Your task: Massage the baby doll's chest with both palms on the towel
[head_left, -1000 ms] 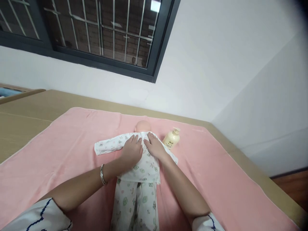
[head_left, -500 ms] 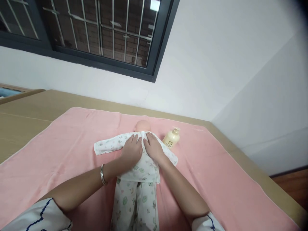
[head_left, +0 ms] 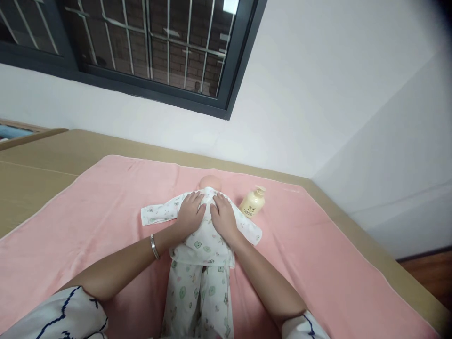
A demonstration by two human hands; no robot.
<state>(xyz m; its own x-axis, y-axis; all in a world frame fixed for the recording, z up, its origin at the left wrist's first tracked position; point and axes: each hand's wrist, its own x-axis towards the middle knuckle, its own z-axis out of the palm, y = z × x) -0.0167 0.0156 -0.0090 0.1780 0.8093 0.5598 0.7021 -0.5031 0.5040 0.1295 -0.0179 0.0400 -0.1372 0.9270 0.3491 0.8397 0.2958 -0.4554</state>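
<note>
A doll lies on a pink blanket, dressed in a white patterned top and matching trousers. Only the rounded head shows above the collar. My left hand rests flat on the upper part of the top, fingers spread towards the left shoulder. On the other side of the chest or back, my right hand lies flat with its fingers apart. The two thumbs point towards each other without touching. Both sleeves stretch outward. A pale yellow pump bottle leans beside the right sleeve.
Under the blanket is a wooden surface whose far edge meets a white wall. A dark-framed window with bars is above. Something blue shows behind a wooden edge at far left.
My left hand has shifted slightly upward on the top, and its fingers are more spread. The collar sits a little higher over the doll's head. The left sleeve has moved slightly inward.
</note>
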